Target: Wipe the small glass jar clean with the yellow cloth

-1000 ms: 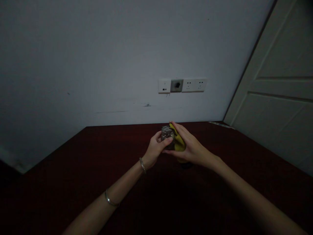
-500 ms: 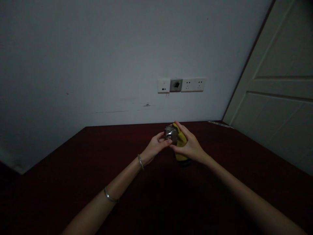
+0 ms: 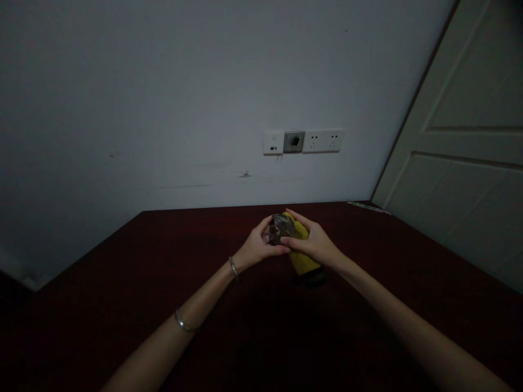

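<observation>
A small roundish brown object (image 3: 281,226) with a shiny, clear-looking wrap is held up between my two hands above the dark red table. My left hand (image 3: 258,245) is closed round its left side, the thumb beneath it. From the right, my right hand (image 3: 316,242) is closed on a yellow cloth (image 3: 304,263) with a dark lower edge, and the thumb presses on the front of the brown object. The cloth lies against the object's right side and hangs down below the hand. Dim light hides what the object is.
The dark red tabletop (image 3: 183,256) runs back to a pale wall (image 3: 183,98). Sockets (image 3: 323,141) and a grey switch plate (image 3: 293,142) are on that wall. A panelled door (image 3: 461,147) stands at right, near a thin strip (image 3: 368,207) on the table's back edge.
The brown object has shifted slightly left and down, and its shine looks different. My right thumb has moved onto its front; my left thumb has slid lower. The cloth hangs more slanted.
</observation>
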A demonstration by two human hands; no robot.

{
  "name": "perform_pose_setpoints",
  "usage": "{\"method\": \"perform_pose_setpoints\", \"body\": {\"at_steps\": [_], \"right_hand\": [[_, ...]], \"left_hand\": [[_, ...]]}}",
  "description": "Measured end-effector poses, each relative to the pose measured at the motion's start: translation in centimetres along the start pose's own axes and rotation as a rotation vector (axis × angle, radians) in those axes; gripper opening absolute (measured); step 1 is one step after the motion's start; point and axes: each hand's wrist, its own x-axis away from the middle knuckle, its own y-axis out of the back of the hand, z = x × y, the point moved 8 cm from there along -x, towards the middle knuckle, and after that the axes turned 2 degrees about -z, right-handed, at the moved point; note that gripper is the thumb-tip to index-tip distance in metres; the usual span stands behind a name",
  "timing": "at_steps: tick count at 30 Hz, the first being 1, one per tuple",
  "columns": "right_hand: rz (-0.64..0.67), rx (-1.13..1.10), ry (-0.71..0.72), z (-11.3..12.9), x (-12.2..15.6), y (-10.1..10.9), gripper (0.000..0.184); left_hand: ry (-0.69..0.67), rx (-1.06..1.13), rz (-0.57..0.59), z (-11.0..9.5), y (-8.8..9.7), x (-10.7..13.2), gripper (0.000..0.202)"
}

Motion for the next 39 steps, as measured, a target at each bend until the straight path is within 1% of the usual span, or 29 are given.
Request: {"method": "perform_pose_setpoints", "body": {"at_steps": [2, 5, 7, 10, 13, 15, 19, 21, 23, 26, 30, 32, 34, 39], "right_hand": [[0.024, 0.028, 0.026, 0.3, 0.0, -0.1, 0.082], [0.095, 0.046, 0.071, 0.9, 0.1, -0.4, 0.074], [0.14, 0.076, 0.076, 1.2, 0.3, -0.4, 0.072], [0.222, 0.113, 0.057, 1.6, 0.5, 0.0, 0.071], [0.289, 0.158, 0.054, 1.8, 0.6, 0.8, 0.062], [0.258, 0.242, 0.082, 1.9, 0.4, 1.9, 0.058], [0.066, 0.484, 0.241, 2.8, 0.1, 4.3, 0.049], [0.038, 0.568, 0.292, 3.3, 0.3, 4.7, 0.048], [0.048, 0.618, 0.321, 4.0, 0.5, 4.9, 0.048], [0.0, 0.63, 0.365, 5.6, 0.8, 5.3, 0.045], [-0.195, 0.557, 0.385, 7.3, 0.8, 6.5, 0.042], [-0.258, 0.535, 0.432, 7.9, 1.0, 6.6, 0.044], [-0.239, 0.528, 0.476, 8.3, 1.1, 6.1, 0.045], [-0.042, 0.489, 0.461, 7.8, 1.4, 4.2, 0.045]], "left_hand": [[-0.002, -0.013, -0.012, 0.0, 0.1, 0.0, 0.072], [-0.006, -0.024, -0.052, 0.0, 0.5, 0.0, 0.069], [-0.012, -0.028, -0.066, -0.1, 0.7, 0.0, 0.068], [-0.023, -0.03, -0.079, -0.3, 1.0, 0.0, 0.068], [-0.035, -0.028, -0.097, -0.8, 1.2, 0.1, 0.067], [-0.032, -0.023, -0.1, -1.0, 1.2, 0.1, 0.067], [-0.034, 0.017, -0.087, -1.2, 0.9, 0.2, 0.07], [-0.036, 0.039, -0.055, -1.1, 0.5, 0.3, 0.073], [-0.034, 0.045, -0.021, -1.0, 0.1, 0.3, 0.077], [-0.02, 0.039, 0.02, -0.9, -0.4, 0.4, 0.084], [-0.006, 0.016, 0.05, -1.0, -1.0, 0.6, 0.089], [-0.006, 0.006, 0.056, -1.2, -1.3, 0.7, 0.09], [-0.01, 0.001, 0.062, -1.3, -1.5, 0.8, 0.09], [-0.059, -0.034, 0.066, -1.4, -1.6, 0.9, 0.087]]}}
